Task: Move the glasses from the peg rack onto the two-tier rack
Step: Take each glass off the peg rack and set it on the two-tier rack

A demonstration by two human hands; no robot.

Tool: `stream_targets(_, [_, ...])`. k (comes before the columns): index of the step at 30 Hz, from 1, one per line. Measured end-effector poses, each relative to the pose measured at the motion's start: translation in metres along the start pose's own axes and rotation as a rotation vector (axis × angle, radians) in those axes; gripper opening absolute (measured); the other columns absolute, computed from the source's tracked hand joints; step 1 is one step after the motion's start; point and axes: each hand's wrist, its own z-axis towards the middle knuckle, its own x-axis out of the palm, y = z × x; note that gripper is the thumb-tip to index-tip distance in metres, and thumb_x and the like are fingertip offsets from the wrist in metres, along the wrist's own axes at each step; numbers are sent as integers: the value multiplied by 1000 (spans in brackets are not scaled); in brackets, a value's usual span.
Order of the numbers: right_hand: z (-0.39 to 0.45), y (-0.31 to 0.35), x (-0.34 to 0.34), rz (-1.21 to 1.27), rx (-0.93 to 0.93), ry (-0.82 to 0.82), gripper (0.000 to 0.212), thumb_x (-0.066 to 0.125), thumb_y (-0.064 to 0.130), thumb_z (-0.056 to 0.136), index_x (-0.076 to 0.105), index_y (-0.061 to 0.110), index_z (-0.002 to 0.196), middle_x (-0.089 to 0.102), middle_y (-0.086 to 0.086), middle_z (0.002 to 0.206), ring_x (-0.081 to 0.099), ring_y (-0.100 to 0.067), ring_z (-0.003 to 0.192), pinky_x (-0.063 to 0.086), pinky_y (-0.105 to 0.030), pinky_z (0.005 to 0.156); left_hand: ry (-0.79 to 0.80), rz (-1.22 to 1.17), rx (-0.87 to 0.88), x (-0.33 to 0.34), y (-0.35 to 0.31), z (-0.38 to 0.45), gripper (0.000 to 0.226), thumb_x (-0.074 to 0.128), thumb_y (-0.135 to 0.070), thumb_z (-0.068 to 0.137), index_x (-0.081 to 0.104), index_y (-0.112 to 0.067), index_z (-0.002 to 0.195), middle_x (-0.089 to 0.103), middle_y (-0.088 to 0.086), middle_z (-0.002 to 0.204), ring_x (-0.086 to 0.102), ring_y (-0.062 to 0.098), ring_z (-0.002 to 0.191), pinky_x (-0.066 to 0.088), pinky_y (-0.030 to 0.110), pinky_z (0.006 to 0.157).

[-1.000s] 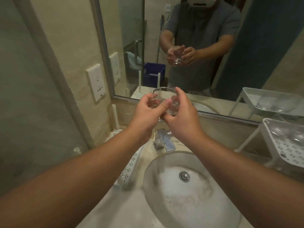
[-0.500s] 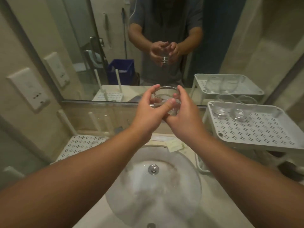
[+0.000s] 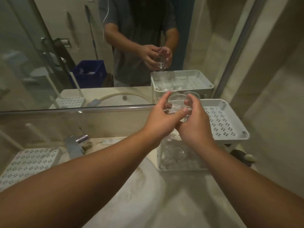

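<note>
Spanning the near counter, a pale sink (image 3: 131,195) lies below a mirror (image 3: 49,55); a glass (image 3: 178,104) is grasped by left hand (image 3: 162,124) and right hand (image 3: 196,127) over the two-tier rack (image 3: 230,129), whose right side is bare.

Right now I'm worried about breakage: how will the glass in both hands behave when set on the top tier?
The glass looks clear, thin and smooth, so probably fragile and slippery; both the left hand and right hand grip it. The top tier is flat and perforated, so it should stand steadily if set down upright.
</note>
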Motion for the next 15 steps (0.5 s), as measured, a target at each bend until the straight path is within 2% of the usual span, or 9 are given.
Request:
stream_targets(1, [2,-9,-7,-4,8,-14,89,83,21,74,31,37,145,51,12,136,53,-1,106,39,-11,77,13,8,-11,10,2,4,81,78,-33,85,33,-43,151,52,0,133,59,13,118,52,27,77])
stream_targets(6, [15,-49,-35,-15,76,-45,96,84,20,73,27,35,148,49,11,141,51,-3,114,37,-9,78,79,73,-79,54,10,21,88,79,-39,81,30,-38,154,48,6,143,53,14,127,48,38,105])
stream_targets(10, [26,-74,-51,-86,103,-72,100,85,23,71,24,30,149,48,7,142,52,-13,121,44,-28,92,106,83,-143,80,15,30,98,78,-48,69,32,-31,153,45,4,144,54,22,127,49,44,104])
stream_targets(12, [33,-85,-57,-97,126,-88,95,84,23,72,26,29,148,48,7,141,53,-13,118,45,-29,88,109,100,-168,90,21,34,93,77,-46,73,33,-28,153,46,5,144,57,26,125,51,46,103])
stream_targets(15, [40,-99,-63,-129,132,-94,86,80,22,76,30,27,146,48,6,140,52,-15,117,41,-29,86,99,131,-190,101,32,40,80,74,-45,78,40,-26,148,54,7,130,61,22,114,53,46,99])
